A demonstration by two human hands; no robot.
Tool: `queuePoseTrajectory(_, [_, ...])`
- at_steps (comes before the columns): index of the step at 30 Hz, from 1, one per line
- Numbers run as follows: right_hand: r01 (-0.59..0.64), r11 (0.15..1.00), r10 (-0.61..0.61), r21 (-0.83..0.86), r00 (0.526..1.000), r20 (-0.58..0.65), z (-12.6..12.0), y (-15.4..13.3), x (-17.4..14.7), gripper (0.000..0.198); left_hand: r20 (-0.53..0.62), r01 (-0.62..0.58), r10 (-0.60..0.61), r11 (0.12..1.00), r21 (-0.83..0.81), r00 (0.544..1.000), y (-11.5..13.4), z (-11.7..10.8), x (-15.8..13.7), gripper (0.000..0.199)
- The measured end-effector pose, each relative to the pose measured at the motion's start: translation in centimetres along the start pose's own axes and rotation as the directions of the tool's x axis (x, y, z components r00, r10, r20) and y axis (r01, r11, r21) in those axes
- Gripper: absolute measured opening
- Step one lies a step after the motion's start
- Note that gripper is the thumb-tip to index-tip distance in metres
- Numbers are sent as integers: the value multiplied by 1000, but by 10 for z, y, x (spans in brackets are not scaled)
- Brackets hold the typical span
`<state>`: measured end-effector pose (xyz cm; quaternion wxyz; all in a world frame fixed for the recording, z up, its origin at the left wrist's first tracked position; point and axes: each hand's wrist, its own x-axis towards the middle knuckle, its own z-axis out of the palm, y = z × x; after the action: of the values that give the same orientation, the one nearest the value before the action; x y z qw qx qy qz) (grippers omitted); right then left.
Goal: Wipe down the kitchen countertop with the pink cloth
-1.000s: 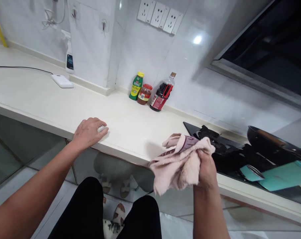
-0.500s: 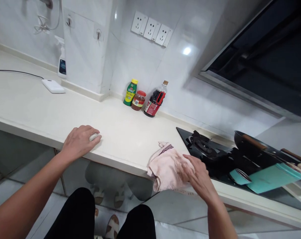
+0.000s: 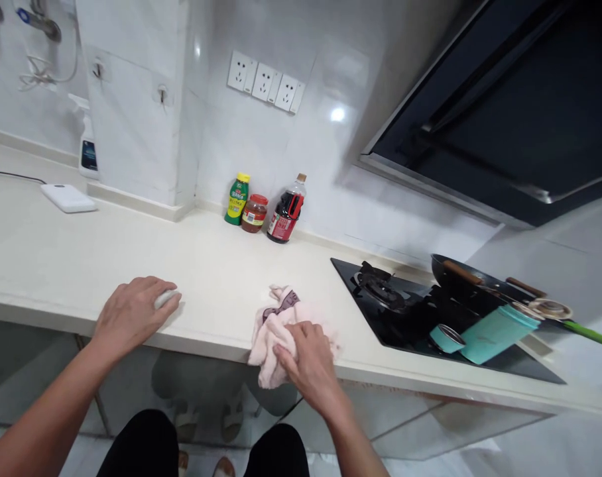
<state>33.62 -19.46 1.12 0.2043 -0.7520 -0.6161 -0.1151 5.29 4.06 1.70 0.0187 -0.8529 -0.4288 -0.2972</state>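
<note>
My left hand point(image 3: 132, 313) rests on the counter near its front edge, closed around a small white rounded object point(image 3: 166, 298); its kind is unclear, as the fingers cover much of it. A pink towel point(image 3: 274, 344) with a purple band lies bunched on the worktop, its near corner hanging over the front edge. Pressed on the towel, my right hand point(image 3: 311, 354) has its fingers curled into the fabric. The pale counter point(image 3: 201, 265) runs beneath both hands.
A green squeeze bottle point(image 3: 237, 199), a red-lidded jar point(image 3: 254, 213) and a dark sauce bottle point(image 3: 285, 211) stand by the wall. To the right, a gas hob point(image 3: 375, 311) bears a wok point(image 3: 460, 278) and a teal container point(image 3: 500, 334). A white power bank point(image 3: 68, 198) lies left.
My right hand has drawn the towel leftward, away from the hob, and the towel is more bunched. My left hand keeps its hold on the white object. The view has swung right.
</note>
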Motion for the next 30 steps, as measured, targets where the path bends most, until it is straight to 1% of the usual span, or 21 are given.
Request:
queuePoseTrajectory(2, [30,996,-27,87,999,-44,3,-17,-5,23,14,-1,1,1000,-1,1000,-1,-1,0,46])
queuePoseTrajectory(3, [49,987,-41,153,998,-53,3,-24,-7,23,20,-3,4,1000,-4,1000,-1,-2,0,45])
queuePoseTrajectory(5, [80,934,-72,348,997,-35,0,-36,-5,25,33,-12,12,1000,-8,999,-1,-3,0,44])
queuePoseTrajectory(6, [75,883,-76,463,997,-17,-3,-42,-1,24,35,-12,12,1000,-10,999,-1,-4,1,44])
queuePoseTrajectory(8, [22,745,-43,667,999,15,-12,-53,15,20,31,-6,6,1000,-17,1000,-2,-5,1,42])
queuePoseTrajectory(10, [-19,611,16,792,1000,12,-24,-61,39,23,18,-1,2,1000,-25,1000,-3,-6,2,42])
queuePoseTrajectory(11, [-13,574,42,819,999,-14,-31,-62,52,26,13,-6,6,1000,-31,1000,-3,-5,2,42])
queuePoseTrajectory(12, [-1,575,62,818,997,-43,-36,-60,65,30,11,-13,13,999,-36,1000,-3,-5,2,42])
queuePoseTrajectory(13, [5,606,78,796,995,-66,-41,-56,76,34,11,-20,20,999,-40,1000,-4,-5,2,41])
queuePoseTrajectory(14, [-5,652,94,758,993,-74,-45,-48,85,37,12,-24,25,999,-43,1000,-4,-5,2,42])
queuePoseTrajectory(16, [-61,749,119,660,992,-43,-50,-26,95,41,18,-28,29,999,-47,999,-4,-6,1,42])
queuePoseTrajectory(18, [-107,814,112,572,993,27,-52,0,93,42,23,-27,28,998,-49,999,-2,-8,0,43])
queuePoseTrajectory(21, [-114,883,69,455,991,113,-50,32,76,37,17,-21,22,998,-52,1000,1,-11,-1,42])
queuePoseTrajectory(23, [-89,926,25,367,984,177,-48,40,66,34,6,-19,20,998,-55,1000,2,-12,-1,41])
queuePoseTrajectory(24, [-66,946,1,318,980,201,-46,40,63,37,2,-21,21,998,-54,1000,3,-12,-1,40])
queuePoseTrajectory(25, [-35,963,-23,266,977,212,-44,37,62,44,-2,-23,23,998,-52,1000,3,-12,-1,40])
queuePoseTrajectory(27, [43,982,-84,184,972,221,-39,26,64,71,-10,-28,28,999,-40,1000,2,-10,-1,38])
queuePoseTrajectory(28, [84,982,-125,172,962,242,-36,21,66,85,-16,-30,30,999,-34,999,1,-9,-1,38])
queuePoseTrajectory(29, [126,976,-174,177,942,287,-33,16,68,95,-21,-30,30,999,-29,999,0,-8,-1,37])
queuePoseTrajectory(30, [162,967,-224,199,911,347,-31,13,70,100,-26,-28,27,999,-25,999,-1,-7,-1,37])
